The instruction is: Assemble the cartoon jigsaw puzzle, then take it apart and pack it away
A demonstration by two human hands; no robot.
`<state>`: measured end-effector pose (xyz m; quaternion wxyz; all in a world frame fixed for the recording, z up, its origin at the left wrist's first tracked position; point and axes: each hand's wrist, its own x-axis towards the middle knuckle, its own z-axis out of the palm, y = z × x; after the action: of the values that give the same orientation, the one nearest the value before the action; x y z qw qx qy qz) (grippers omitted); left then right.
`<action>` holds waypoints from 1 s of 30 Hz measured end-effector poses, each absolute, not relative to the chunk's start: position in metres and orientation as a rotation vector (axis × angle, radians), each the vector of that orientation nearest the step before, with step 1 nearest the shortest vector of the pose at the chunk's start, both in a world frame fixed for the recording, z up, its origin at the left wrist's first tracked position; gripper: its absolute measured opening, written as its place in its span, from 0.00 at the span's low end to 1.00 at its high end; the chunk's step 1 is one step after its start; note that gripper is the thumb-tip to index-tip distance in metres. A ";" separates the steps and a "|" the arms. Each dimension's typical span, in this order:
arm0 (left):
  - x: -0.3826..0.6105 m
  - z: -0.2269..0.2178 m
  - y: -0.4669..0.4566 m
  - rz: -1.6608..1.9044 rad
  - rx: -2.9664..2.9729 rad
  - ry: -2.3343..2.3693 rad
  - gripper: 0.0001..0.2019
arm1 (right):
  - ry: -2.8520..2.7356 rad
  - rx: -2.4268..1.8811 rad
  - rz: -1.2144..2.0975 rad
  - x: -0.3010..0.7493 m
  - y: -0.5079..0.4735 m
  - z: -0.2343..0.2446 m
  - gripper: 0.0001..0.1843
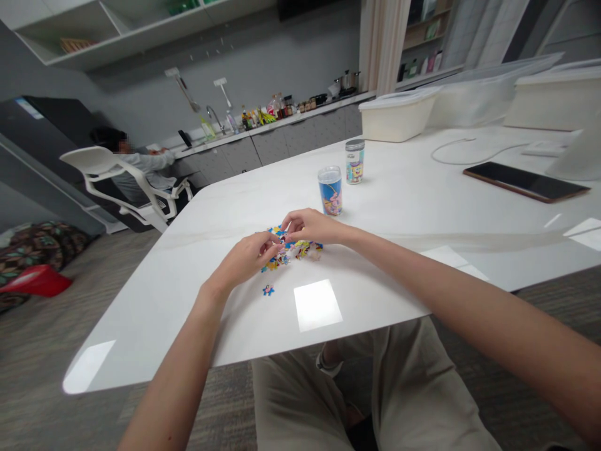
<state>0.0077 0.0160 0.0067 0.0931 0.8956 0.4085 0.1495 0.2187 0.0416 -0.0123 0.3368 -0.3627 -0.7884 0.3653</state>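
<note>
A small heap of colourful jigsaw puzzle pieces [300,250] lies on the white table, mostly blue, yellow and pink. My left hand [244,258] is at the heap's left side, thumb and fingers bent together around a small puzzle piece. From the right, my right hand [313,225] reaches over the back of the heap, its fingers curled and pinching at a piece close to the left fingertips. The fingers partly hide what they hold. One loose puzzle piece [268,290] lies apart, nearer the table's front edge.
Behind my right hand stands a clear-lidded blue cartoon canister [330,194], with a second cartoon can [355,163] farther back. A dark tablet [524,180], a cable and white bins [399,116] are at the right. A person sits on a white chair [126,181] by the counter.
</note>
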 end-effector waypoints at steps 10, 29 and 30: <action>0.016 0.011 0.013 0.612 2.308 1.142 0.14 | -1.995 -0.726 1.190 0.216 0.038 -0.008 0.11; 0.032 0.000 0.013 1.027 1.979 1.258 0.11 | -1.671 -1.147 1.242 0.208 0.029 0.003 0.17; 0.032 0.001 0.013 1.052 2.013 1.264 0.11 | -1.692 -1.151 1.230 0.210 0.030 0.002 0.17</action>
<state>0.0322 0.0133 0.0008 0.2676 0.7462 0.4686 0.3899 0.2100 0.0295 0.0016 0.3681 -0.4482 -0.6590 0.4788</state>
